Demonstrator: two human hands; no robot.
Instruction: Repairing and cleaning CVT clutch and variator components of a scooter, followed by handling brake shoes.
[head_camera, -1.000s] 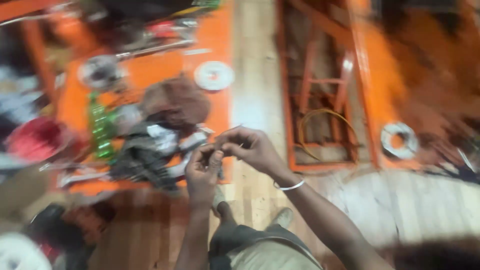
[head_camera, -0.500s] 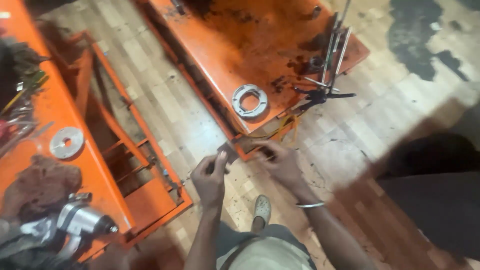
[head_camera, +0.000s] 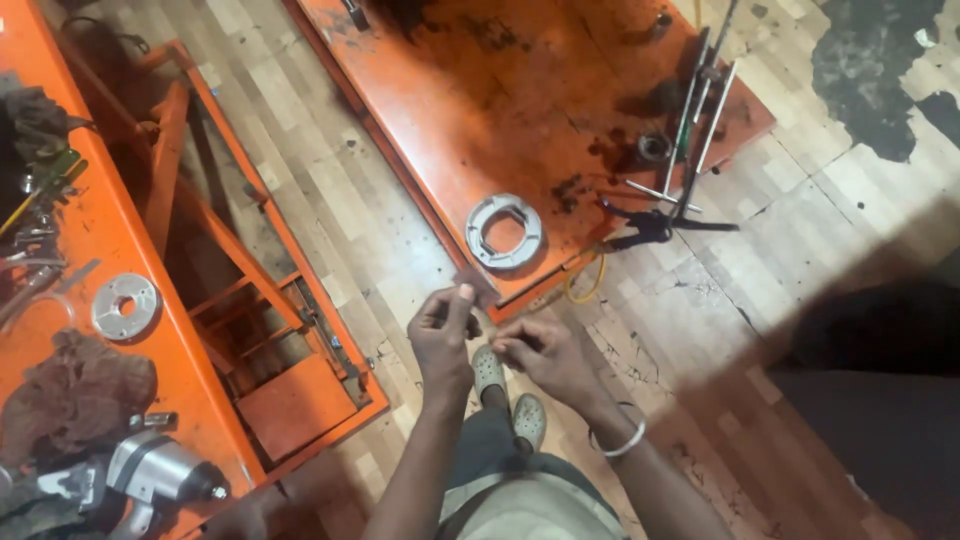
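My left hand is raised in front of me, its thumb and fingers pinched on a small dark piece that is blurred. My right hand, with a white bangle on the wrist, is curled close beside it; whether it holds anything I cannot tell. Both hands hover over the wooden floor, just short of the near corner of an orange metal platform. A grey metal ring lies on that corner.
Long metal rods and a dark tool lie on the platform's right end. On the orange bench at left are a grey disc, a brown rag and an impact wrench. An orange frame stands between.
The view has swung from the cluttered bench at left to the platform at right. My hands stay close together in front of me, the left still pinching something small.
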